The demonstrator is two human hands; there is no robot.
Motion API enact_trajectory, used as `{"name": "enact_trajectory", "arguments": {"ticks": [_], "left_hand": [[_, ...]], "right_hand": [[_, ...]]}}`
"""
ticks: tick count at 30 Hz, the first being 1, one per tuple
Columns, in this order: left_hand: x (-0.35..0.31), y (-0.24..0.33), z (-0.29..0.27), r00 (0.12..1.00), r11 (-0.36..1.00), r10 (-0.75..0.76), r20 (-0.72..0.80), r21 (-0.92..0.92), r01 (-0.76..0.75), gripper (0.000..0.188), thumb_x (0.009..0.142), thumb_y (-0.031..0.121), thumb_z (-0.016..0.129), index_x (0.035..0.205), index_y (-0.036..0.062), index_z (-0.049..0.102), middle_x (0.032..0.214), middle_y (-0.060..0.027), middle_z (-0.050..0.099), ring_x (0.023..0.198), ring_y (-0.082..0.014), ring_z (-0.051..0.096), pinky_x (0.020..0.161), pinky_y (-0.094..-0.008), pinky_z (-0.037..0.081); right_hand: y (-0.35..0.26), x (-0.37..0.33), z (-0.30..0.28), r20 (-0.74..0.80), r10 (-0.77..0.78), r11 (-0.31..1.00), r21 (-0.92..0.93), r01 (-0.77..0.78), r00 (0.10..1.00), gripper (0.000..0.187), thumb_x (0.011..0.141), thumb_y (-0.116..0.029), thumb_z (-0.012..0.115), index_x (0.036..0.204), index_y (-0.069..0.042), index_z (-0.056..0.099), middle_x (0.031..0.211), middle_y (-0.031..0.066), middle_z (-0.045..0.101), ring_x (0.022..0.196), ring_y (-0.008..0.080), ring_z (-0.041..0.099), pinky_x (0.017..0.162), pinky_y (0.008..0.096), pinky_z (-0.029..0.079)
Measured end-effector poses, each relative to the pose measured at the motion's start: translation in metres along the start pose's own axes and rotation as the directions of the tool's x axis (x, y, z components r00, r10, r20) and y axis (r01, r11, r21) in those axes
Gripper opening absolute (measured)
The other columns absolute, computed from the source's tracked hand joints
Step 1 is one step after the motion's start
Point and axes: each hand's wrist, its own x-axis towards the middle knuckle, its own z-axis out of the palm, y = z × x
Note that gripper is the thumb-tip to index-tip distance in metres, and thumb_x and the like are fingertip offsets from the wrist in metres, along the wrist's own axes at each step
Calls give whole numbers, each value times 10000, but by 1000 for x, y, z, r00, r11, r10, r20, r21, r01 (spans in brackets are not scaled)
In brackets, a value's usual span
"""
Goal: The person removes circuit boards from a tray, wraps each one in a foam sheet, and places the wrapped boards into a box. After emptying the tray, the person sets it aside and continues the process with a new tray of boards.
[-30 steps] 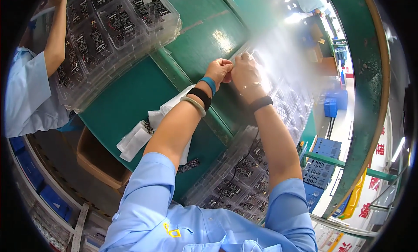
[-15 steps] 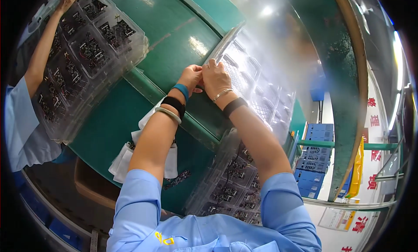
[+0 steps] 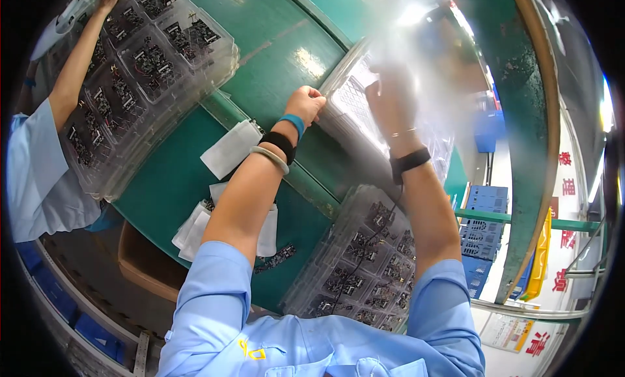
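My left hand [image 3: 304, 105] is closed in a pinch above the green table; whatever its fingertips hold, if anything, is too small to make out. It hovers left of a stack of clear plastic compartment trays [image 3: 355, 126]. My right hand [image 3: 394, 107] is over those trays, with its fingers smeared by haze and motion. Nearer my body, another clear tray [image 3: 355, 253] holds small black circuit boards in its compartments. White pouches [image 3: 231, 149] lie on the table by my left forearm, and a loose dark circuit board [image 3: 276, 258] lies near them.
Stacked clear trays of wired circuit boards [image 3: 153, 64] stand at the left, with another person's arm [image 3: 78, 74] reaching over them. A raised green ledge [image 3: 224, 107] crosses the table. Blue crates [image 3: 485, 221] and a yellow bin [image 3: 539, 256] are at right, beyond a green post.
My hands, together at the tray stack's left edge before, are now apart. The right has moved rightward over the trays; the left stays pinched near the same spot.
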Motion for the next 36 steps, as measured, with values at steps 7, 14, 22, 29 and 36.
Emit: {"name": "enact_trajectory", "arguments": {"ticks": [7,14,22,29,36], "left_hand": [[-3,-16,30,426,231,899,97,723,-651,317,791,104,588,1105,60,577,1059,-95,594,1113,-264,515,880,-449,438],[-7,-27,22,508,80,796,330,774,-628,374,810,126,565,1183,93,574,1186,-42,548,1270,-261,411,978,-503,383],[-9,-27,29,544,141,783,302,765,-628,371,829,140,552,1199,148,579,1247,-39,525,1316,-258,366,1018,-519,347],[-7,-26,18,523,93,807,275,814,-573,349,861,180,542,1207,145,576,1211,-68,561,1286,-291,409,1015,-500,364],[-66,48,35,752,578,377,541,-772,265,332,915,225,518,1169,18,569,1164,-204,587,1088,-257,573,919,-383,477]], "right_hand": [[-17,-17,27,-57,64,994,87,-59,996,315,752,-80,620,1066,-93,602,946,103,597,901,303,582,788,392,480],[-8,-24,27,127,226,973,22,-230,966,432,735,-186,676,1141,-100,553,944,51,588,895,267,602,711,397,519],[166,0,-33,-148,-86,849,-528,-5,985,338,858,-236,605,1146,-62,576,1038,92,599,918,205,583,790,328,486],[66,2,-64,-250,-90,875,-482,-44,964,351,898,-224,584,1211,-70,545,1054,88,574,959,213,554,811,321,459],[-24,-57,-69,60,-65,992,112,58,996,446,733,-153,693,1165,-104,591,871,84,518,757,269,540,701,382,465]]}}
